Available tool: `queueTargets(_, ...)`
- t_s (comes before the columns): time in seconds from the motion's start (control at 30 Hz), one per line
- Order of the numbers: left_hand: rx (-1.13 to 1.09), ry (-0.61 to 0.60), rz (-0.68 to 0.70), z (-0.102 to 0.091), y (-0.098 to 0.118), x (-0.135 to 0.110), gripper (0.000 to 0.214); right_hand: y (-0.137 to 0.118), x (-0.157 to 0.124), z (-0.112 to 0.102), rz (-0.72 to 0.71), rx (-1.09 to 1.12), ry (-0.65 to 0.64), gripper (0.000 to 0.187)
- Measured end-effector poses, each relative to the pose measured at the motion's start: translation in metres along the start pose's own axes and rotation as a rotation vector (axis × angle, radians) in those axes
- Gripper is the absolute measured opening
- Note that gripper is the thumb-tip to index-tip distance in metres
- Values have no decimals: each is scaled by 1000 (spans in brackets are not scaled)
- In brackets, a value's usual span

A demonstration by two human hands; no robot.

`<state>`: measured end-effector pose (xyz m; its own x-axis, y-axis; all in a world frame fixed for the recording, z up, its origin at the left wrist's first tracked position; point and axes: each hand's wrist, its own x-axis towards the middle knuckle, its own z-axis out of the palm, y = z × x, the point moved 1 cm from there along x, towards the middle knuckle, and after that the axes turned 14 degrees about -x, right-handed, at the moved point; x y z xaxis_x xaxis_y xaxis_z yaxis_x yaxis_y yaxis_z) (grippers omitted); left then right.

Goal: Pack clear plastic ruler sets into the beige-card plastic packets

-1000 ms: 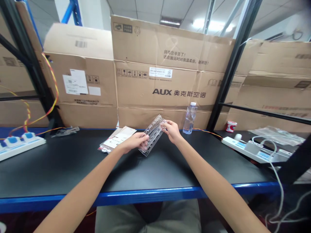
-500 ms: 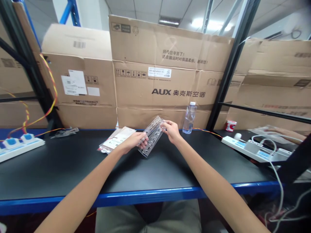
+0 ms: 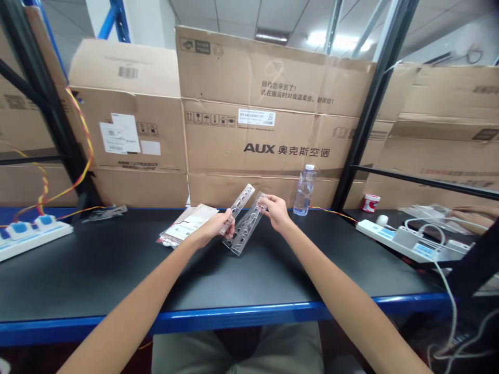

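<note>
Two clear perforated plastic strips are in front of me above the black tabletop. My left hand pinches the lower end of the narrower strip, which leans up and to the right. My right hand grips the top end of the wider strip, which slants down and to the left. The strips cross close together near my left hand, and their upper ends stand apart. My fingers hide parts of both strips.
A paper-and-plastic packet lies left of my hands, and a water bottle stands behind them. Power strips sit at the left and right. A red-and-white can and a co-worker's hand are at the far right. Cardboard boxes line the back.
The two strips, stacked together earlier, have separated. My left hand has carried one up and to the left, opening a V between them. The co-worker's hand has shifted right.
</note>
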<state>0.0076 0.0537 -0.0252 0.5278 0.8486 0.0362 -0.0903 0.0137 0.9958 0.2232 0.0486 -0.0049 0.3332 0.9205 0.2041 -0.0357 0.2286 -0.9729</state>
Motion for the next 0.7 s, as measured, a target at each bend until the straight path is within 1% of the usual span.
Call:
queueTargets(0.13, -36, -15, -12, 1, 1, -1, 60, 1, 1, 0, 4, -5, 3, 16)
queueTargets(0.23, -19, -17, -14, 0, 1, -1, 58, 2, 1, 0, 1, -13, 2, 17)
queueTargets(0.4, 56, -24, -47, 4, 1, -1, 56, 3, 2, -1, -19, -32, 5, 16)
queueTargets(0.5, 130, -31, -37, 7, 1, -4, 50, 5, 3, 0, -40, -50, 14, 16)
queueTargets(0.6, 246, -36, 20, 10, -1, -8, 47, 9, 5, 0, -63, -72, 17, 20)
queueTargets(0.7, 521, -12, 181, 12, -4, -11, 47, 13, 7, -1, -82, -99, 20, 24)
